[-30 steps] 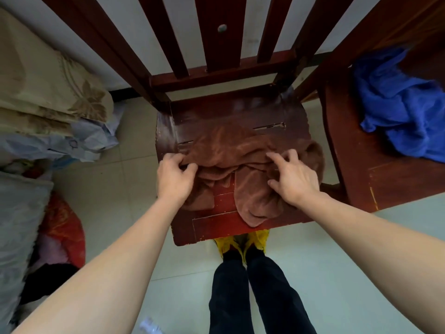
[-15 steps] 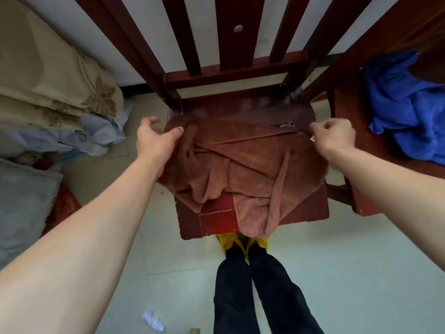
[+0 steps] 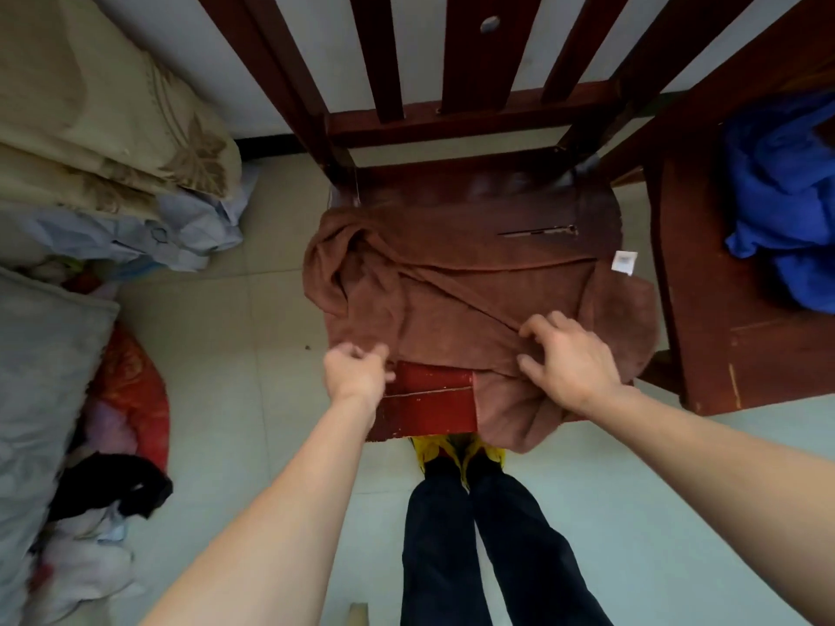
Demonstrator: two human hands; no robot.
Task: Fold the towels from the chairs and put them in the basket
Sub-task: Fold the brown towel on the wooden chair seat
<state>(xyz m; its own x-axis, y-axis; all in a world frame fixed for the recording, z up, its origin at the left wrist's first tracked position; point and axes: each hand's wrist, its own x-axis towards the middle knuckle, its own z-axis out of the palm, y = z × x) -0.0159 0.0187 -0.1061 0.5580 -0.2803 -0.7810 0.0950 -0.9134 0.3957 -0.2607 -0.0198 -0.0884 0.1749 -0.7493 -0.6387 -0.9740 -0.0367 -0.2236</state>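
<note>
A brown towel (image 3: 474, 291) lies spread and wrinkled across the seat of a dark red wooden chair (image 3: 429, 399), with a white label at its right corner. My left hand (image 3: 357, 370) pinches the towel's near left edge. My right hand (image 3: 567, 359) grips a fold at the near right. A blue towel (image 3: 786, 219) lies crumpled on a second chair (image 3: 723, 354) at the right. No basket is in view.
Folded beige bedding (image 3: 104, 128) and pale blue cloth (image 3: 149, 237) are stacked at the left. A grey cushion (image 3: 40, 399), red fabric (image 3: 131, 390) and dark clothes (image 3: 117, 485) lie on the floor there. My legs and yellow shoes (image 3: 461, 449) stand before the chair.
Both hands let go of the towel's far corners after spreading it and moved down to its near edge. The towel now lies flatter and wider on the seat.
</note>
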